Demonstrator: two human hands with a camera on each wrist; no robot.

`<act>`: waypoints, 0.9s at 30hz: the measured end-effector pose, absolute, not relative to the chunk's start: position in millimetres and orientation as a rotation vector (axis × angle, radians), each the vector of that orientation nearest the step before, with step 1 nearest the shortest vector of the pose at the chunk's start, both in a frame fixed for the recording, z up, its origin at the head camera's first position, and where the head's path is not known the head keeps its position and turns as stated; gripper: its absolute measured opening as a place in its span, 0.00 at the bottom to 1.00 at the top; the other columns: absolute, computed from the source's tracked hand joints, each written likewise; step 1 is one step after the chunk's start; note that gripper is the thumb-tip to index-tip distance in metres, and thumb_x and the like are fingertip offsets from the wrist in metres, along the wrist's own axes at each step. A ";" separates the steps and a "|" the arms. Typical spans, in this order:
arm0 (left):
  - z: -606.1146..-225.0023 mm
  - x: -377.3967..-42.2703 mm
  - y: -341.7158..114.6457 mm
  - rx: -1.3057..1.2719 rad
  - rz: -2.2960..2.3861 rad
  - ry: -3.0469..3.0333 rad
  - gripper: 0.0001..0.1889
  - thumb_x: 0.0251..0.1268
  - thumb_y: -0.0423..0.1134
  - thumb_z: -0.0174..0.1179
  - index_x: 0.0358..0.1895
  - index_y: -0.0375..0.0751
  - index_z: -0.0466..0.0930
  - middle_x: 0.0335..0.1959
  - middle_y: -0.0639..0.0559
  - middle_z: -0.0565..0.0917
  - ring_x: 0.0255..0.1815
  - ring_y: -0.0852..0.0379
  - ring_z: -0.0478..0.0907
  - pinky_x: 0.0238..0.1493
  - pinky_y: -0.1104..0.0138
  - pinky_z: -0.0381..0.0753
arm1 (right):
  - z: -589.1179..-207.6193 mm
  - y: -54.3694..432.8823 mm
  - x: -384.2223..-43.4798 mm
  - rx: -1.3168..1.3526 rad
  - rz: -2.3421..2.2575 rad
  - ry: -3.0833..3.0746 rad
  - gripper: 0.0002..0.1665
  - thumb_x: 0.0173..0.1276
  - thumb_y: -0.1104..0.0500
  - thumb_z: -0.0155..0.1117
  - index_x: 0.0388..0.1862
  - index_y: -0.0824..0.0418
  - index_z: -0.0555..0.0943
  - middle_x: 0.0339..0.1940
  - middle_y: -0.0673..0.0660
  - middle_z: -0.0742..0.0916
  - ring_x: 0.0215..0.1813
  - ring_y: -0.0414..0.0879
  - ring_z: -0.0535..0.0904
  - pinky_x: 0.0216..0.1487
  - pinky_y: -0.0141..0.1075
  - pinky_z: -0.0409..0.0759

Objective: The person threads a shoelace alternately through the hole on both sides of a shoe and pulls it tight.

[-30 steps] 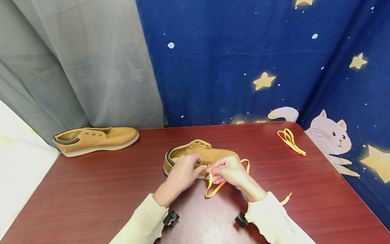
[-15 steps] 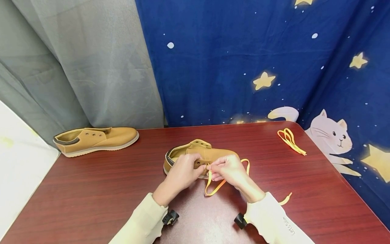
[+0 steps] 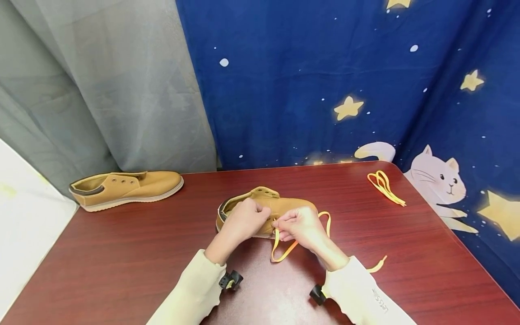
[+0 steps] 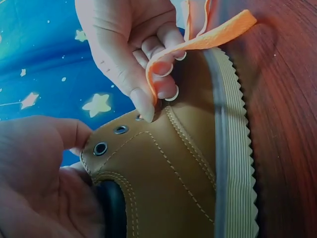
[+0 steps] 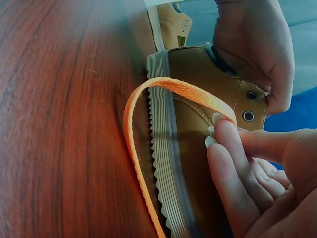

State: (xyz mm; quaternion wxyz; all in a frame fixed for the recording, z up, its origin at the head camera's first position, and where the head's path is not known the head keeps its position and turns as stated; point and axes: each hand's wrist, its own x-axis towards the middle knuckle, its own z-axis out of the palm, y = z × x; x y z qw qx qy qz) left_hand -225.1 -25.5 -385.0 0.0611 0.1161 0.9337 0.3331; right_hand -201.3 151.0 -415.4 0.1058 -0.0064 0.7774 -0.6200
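Note:
A tan leather shoe [image 3: 292,206] lies on its sole in the middle of the table, toe to the right. My left hand [image 3: 245,220] grips its near eyelet flap, fingers reaching inside the shoe opening. In the left wrist view, two bare metal eyelets [image 4: 111,139] show beside this hand. My right hand [image 3: 302,228] pinches a yellow-orange shoelace [image 5: 190,91] between thumb and fingers, right at the eyelet nearest the toe. From the pinch the lace loops down over the sole's side; the pinched end is hidden by the fingertips.
A second tan shoe [image 3: 134,189], with no lace in it, stands at the back left. A folded yellow shoelace [image 3: 385,188] lies at the back right. One lace end [image 3: 378,265] shows beside the right sleeve. Curtains hang behind the table's back edge.
My left hand has moved up from beside the eyelets to the flap's upper edge, fingers now in the opening. My right hand stays at the eyelet with the shoelace. The head view has shifted slightly.

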 end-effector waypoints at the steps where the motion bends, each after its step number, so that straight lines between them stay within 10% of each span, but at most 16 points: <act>1: -384.2 -225.1 -26.3 0.356 0.998 2.807 0.21 0.60 0.45 0.51 0.08 0.54 0.61 0.08 0.63 0.59 0.13 0.62 0.59 0.19 0.69 0.57 | -415.2 150.5 -201.5 -0.021 -1.818 2.297 0.10 0.63 0.67 0.68 0.38 0.75 0.87 0.27 0.63 0.91 0.22 0.36 0.85 0.30 0.32 0.86; 27: -382.4 -226.3 -19.9 0.390 1.037 2.816 0.10 0.58 0.44 0.67 0.20 0.53 0.88 0.12 0.65 0.68 0.19 0.61 0.62 0.22 0.67 0.57 | -416.8 154.7 -205.4 -0.153 -1.810 2.310 0.10 0.65 0.69 0.66 0.38 0.79 0.85 0.31 0.71 0.90 0.27 0.46 0.90 0.33 0.40 0.88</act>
